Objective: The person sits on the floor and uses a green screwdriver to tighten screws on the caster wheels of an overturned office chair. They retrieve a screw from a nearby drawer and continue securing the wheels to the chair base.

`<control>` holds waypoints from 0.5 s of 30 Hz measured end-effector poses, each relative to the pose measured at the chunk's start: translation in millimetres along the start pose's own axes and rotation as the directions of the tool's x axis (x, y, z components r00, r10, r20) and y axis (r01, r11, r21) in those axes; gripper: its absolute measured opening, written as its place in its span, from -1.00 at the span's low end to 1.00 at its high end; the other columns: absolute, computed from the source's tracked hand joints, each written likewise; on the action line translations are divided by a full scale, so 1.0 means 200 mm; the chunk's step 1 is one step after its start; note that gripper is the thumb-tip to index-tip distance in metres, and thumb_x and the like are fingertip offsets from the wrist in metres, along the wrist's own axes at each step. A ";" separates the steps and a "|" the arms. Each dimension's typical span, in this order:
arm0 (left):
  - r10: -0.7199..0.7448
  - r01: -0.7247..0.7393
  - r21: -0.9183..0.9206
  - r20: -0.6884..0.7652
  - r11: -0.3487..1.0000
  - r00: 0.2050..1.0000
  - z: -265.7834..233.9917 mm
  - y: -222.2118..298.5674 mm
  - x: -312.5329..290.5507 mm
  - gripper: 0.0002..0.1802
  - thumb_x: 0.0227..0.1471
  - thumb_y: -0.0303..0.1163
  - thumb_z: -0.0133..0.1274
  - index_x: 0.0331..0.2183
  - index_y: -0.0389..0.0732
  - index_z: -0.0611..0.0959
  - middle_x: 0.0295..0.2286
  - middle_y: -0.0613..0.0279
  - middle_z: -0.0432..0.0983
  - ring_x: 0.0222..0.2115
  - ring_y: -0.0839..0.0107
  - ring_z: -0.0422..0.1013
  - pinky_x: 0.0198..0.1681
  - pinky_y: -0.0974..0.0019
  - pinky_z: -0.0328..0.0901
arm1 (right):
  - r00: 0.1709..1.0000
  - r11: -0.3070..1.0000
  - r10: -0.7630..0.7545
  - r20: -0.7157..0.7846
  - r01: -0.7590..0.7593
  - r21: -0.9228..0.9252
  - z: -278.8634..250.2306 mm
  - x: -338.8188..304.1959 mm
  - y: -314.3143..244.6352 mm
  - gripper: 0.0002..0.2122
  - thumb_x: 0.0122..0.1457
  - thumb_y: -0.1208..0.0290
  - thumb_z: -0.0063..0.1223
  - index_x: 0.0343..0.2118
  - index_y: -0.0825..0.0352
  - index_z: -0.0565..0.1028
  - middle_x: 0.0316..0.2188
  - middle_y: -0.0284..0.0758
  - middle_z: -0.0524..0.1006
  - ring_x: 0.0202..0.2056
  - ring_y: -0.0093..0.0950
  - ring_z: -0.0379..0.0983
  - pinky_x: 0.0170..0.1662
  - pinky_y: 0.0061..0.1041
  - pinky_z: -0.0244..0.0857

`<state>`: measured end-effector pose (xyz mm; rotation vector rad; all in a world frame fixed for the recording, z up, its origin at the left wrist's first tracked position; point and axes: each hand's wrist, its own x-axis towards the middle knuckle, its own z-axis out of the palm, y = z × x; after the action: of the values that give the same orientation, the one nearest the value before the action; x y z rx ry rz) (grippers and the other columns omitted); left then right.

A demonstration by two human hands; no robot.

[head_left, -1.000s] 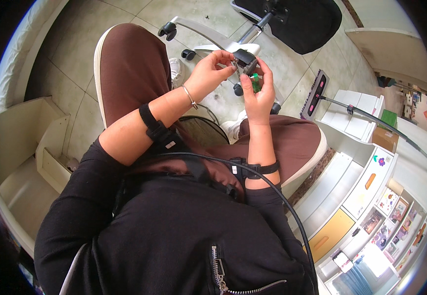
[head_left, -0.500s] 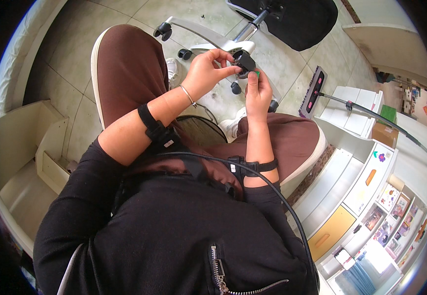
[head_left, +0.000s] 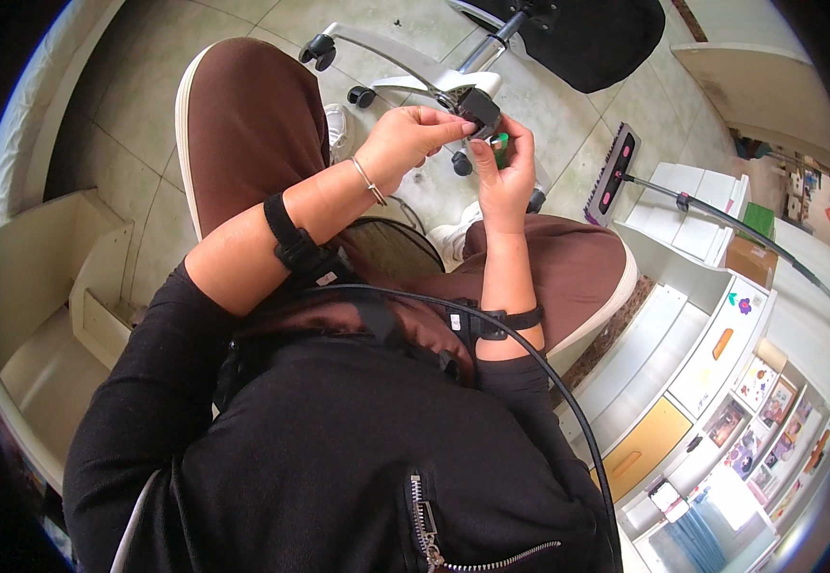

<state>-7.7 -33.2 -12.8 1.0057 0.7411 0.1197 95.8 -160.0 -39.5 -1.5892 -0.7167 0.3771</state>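
Above the chair base, both hands are at a small black blocky piece (head_left: 478,108) whose exact kind I cannot make out. My left hand (head_left: 405,143) pinches its near left side between thumb and fingertips. From the right, my right hand (head_left: 509,177) has its fingers curled behind the piece and around a small green item (head_left: 500,148), only partly visible between thumb and fingers. Behind the piece, the swivel chair's pale star base (head_left: 386,65) shows, with black casters (head_left: 361,97) on its legs.
The chair's black seat or back (head_left: 596,38) is at the top. A flat-headed broom or mop (head_left: 611,177) leans at the right, beside white drawers (head_left: 687,205). A black cable (head_left: 568,406) crosses my lap. An open pale cabinet (head_left: 42,258) stands at the left.
The black piece has tilted and shifted slightly in my hands. My right thumb has moved left and more of the green item shows. My left fingers have drawn in against the piece's near side.
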 end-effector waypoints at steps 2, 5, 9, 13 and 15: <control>0.015 -0.015 -0.010 0.015 1.000 1.000 0.00 0.00 0.00 -0.76 -0.02 -0.23 0.24 -0.36 -0.18 0.68 -0.62 0.56 0.35 -0.63 0.73 0.13 -0.58 0.57 0.01 | 1.000 1.000 -0.010 0.012 0.010 0.010 0.00 0.00 0.00 -0.50 0.02 0.15 0.31 -0.08 0.36 0.40 -0.29 -0.39 0.52 -0.32 -0.63 0.39 -0.20 -0.64 0.30; 0.050 -0.050 -0.013 -0.018 0.999 0.999 0.01 -0.03 0.01 -0.81 -0.01 -0.26 0.23 -0.40 -0.16 0.64 -0.62 0.55 0.37 -0.62 0.73 0.16 -0.57 0.57 0.02 | 1.000 1.000 -0.013 0.020 0.013 0.004 0.00 0.00 0.00 -0.50 0.03 0.15 0.30 -0.06 0.36 0.39 -0.28 -0.38 0.52 -0.31 -0.63 0.40 -0.20 -0.64 0.30; 0.097 -0.097 -0.016 -0.023 0.995 0.995 -0.01 -0.06 0.05 -0.86 -0.02 -0.33 0.21 -0.44 -0.17 0.62 -0.57 0.51 0.43 -0.57 0.71 0.22 -0.50 0.57 0.10 | 0.999 1.000 0.010 0.035 -0.010 -0.011 -0.01 -0.01 -0.01 -0.50 0.06 0.15 0.27 -0.06 0.38 0.38 -0.25 -0.37 0.50 -0.29 -0.63 0.39 -0.18 -0.64 0.29; 0.103 -0.102 0.024 -0.061 0.995 0.993 -0.03 -0.10 0.09 -0.85 0.00 -0.32 0.20 -0.42 -0.18 0.62 -0.56 0.50 0.43 -0.55 0.70 0.23 -0.49 0.57 0.11 | 0.999 0.999 0.019 0.042 -0.020 0.032 0.00 -0.01 -0.02 -0.49 0.08 0.15 0.26 -0.05 0.40 0.37 -0.23 -0.36 0.49 -0.26 -0.62 0.39 -0.14 -0.63 0.28; 0.114 -0.112 0.037 -0.060 0.993 0.992 -0.03 -0.11 0.09 -0.82 0.02 -0.27 0.19 -0.39 -0.17 0.63 -0.59 0.53 0.39 -0.59 0.71 0.18 -0.54 0.57 0.06 | 0.999 0.998 0.017 0.044 -0.019 0.052 0.00 -0.01 -0.02 -0.49 0.08 0.15 0.26 -0.05 0.40 0.36 -0.22 -0.35 0.49 -0.24 -0.62 0.39 -0.12 -0.63 0.28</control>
<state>-3.4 -33.8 -40.6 1.0802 0.7445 0.2382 93.4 -161.5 -36.4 -1.5430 -0.7209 0.4416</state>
